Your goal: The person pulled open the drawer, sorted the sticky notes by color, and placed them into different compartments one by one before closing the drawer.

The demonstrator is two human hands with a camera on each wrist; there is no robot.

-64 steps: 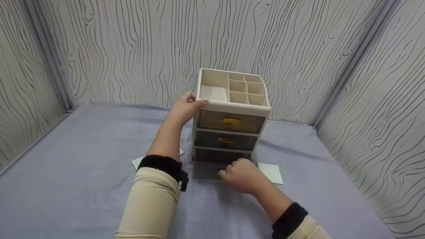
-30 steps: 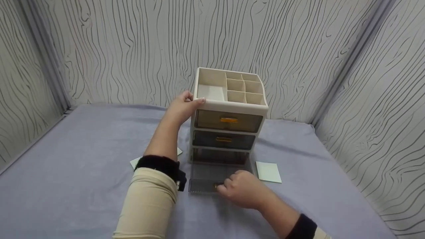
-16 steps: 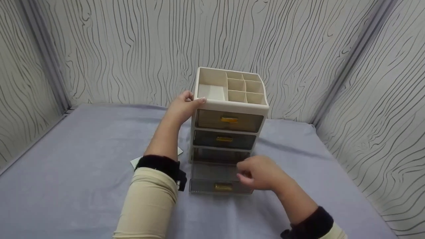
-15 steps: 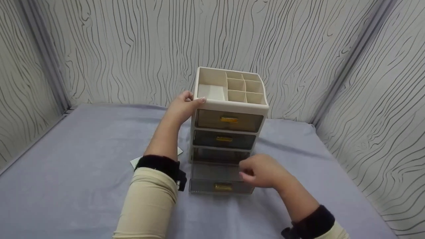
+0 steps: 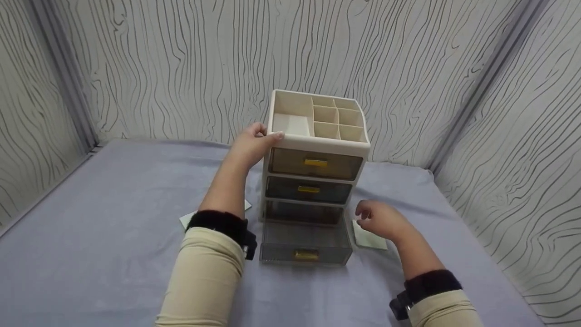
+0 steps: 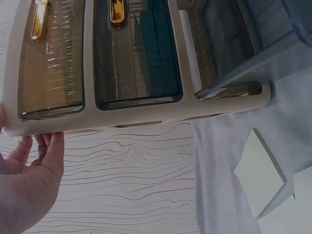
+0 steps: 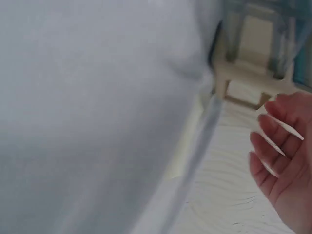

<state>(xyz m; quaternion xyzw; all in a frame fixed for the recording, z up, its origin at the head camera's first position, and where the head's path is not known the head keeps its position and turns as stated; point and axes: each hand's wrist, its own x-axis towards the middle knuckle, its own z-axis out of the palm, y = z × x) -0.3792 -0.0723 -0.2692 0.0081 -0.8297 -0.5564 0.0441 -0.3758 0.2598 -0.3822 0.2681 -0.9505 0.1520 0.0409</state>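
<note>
A cream desk organizer [image 5: 317, 146] with open top compartments and three smoky drawers stands on the grey cloth [image 5: 113, 218]. Its bottom drawer [image 5: 281, 255] is pulled out, and its yellow handle [image 5: 305, 254] is free. My left hand [image 5: 268, 134] grips the organizer's top left corner, thumb on the front rim. In the left wrist view that hand [image 6: 34, 170] lies against the organizer's side [image 6: 97, 124]. My right hand [image 5: 365, 218] hovers with relaxed fingers, holding nothing, just above a pale green note pad [image 5: 372, 240] right of the drawer. The right wrist view is blurred but shows loose fingers [image 7: 273, 146].
A second pale note pad [image 5: 187, 220] lies left of the organizer, partly behind my left forearm. Wood-grain walls [image 5: 136, 68] close in at the back and on both sides.
My right hand pulled the bottom drawer out, let go of its handle and moved right, over the note pad. My left hand stayed on the organizer's corner.
</note>
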